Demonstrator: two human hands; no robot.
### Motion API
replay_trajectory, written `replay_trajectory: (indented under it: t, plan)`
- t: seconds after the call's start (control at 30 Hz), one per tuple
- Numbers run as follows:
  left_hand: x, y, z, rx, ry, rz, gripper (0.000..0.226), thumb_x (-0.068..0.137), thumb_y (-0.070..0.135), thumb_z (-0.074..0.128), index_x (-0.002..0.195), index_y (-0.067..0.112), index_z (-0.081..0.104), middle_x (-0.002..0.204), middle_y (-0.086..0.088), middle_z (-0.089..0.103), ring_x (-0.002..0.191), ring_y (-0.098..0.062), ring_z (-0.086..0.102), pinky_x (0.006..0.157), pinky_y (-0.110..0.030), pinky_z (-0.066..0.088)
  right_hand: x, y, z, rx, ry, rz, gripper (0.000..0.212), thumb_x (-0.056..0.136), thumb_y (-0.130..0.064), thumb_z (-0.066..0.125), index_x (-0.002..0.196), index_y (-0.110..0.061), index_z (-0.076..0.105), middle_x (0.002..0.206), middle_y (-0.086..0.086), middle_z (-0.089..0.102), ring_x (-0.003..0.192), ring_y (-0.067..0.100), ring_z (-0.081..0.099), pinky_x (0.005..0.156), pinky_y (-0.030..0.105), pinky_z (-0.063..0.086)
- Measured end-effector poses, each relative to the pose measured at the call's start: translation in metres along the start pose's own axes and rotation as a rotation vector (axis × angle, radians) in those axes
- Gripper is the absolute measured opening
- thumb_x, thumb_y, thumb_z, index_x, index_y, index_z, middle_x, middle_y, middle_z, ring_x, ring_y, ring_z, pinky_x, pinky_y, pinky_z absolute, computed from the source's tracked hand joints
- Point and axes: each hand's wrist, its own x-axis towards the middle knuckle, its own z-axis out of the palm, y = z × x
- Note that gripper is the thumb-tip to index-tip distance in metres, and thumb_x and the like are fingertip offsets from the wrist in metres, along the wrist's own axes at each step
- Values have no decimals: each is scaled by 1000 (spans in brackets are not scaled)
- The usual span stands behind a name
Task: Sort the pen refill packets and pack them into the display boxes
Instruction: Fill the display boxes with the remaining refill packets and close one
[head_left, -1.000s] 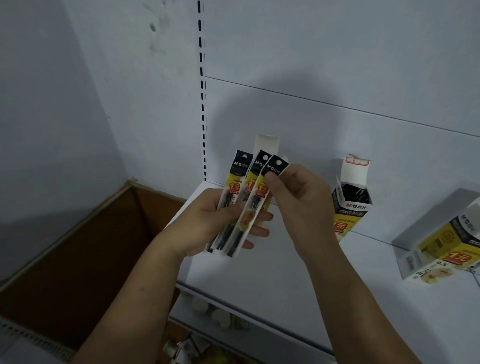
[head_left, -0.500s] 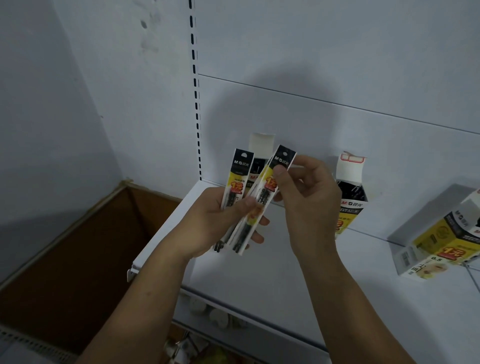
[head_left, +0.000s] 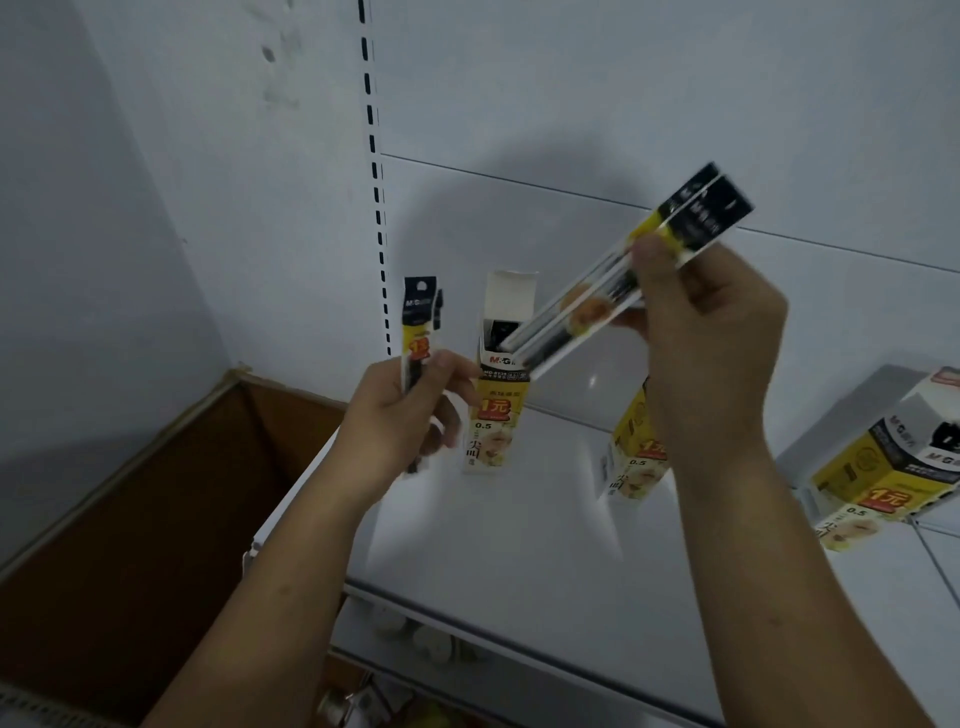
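Note:
My right hand (head_left: 711, 332) pinches two pen refill packets (head_left: 623, 280), black at the top and yellow below, tilted with their lower ends near the open top of an upright display box (head_left: 498, 415). My left hand (head_left: 400, 415) holds upright refill packets (head_left: 418, 332), one in front with another edge behind it. A second display box (head_left: 631, 457) stands behind my right wrist, partly hidden. A third display box (head_left: 893, 467) lies tilted at the right of the white shelf (head_left: 519, 545).
An open brown cardboard carton (head_left: 156, 519) sits low at the left, beside the shelf's edge. A slotted upright rail (head_left: 376, 182) runs up the white back panel. Small items show dimly on the lower shelf (head_left: 426, 644).
My right hand has pulled two packets out of the fan in my left hand and carried them up and right, tilting them over the upright box. The left hand keeps the remaining packets.

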Motion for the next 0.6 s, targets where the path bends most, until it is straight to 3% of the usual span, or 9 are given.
replay_trajectory:
  t: [0.07,0.1,0.2,0.27,0.33,0.47,0.6]
  plan:
    - [8,-3,0,70,105,14,20,106,30,55,100,22,72,69,13,64,49,-6,49,49,-26,38,14,-5,1,15,10,-36,24,101,-17,68,98,6,72,84,30,69,71,35,76,68,51,64]
    - [13,-4,0,118,116,25,10,103,30,61,105,26,70,73,17,65,51,-2,51,53,-23,41,19,-5,4,8,7,-43,23,101,-16,68,98,6,72,84,32,68,70,35,76,68,49,64]
    - [26,-5,3,242,47,52,38,92,34,77,127,29,65,114,14,73,62,2,58,64,-18,46,27,4,15,-95,-20,-73,18,99,-18,70,98,-1,75,83,23,72,75,34,75,67,44,65]
    - [31,-6,6,202,-12,53,47,88,30,82,132,32,64,124,15,72,58,-3,52,63,-22,51,28,11,23,-145,-59,-81,15,98,-21,72,94,-7,75,80,19,71,75,35,74,66,46,65]
    - [32,-7,8,176,-34,69,43,88,23,83,125,38,65,124,21,72,59,-11,53,64,-21,53,26,18,28,-170,-117,-64,14,98,-20,72,93,-7,74,78,17,71,68,29,75,65,49,64]
    - [32,-5,11,150,-51,86,40,89,18,81,120,38,66,119,16,75,62,-7,63,65,-17,54,19,32,35,-352,-237,-47,13,98,-24,71,92,-13,73,76,4,73,67,12,73,68,42,62]
    - [31,-5,12,148,-59,87,39,89,13,80,120,33,68,105,16,78,58,-3,62,61,-15,52,14,41,39,-588,-439,1,21,94,-33,73,92,-13,76,82,6,73,77,18,66,73,35,55]
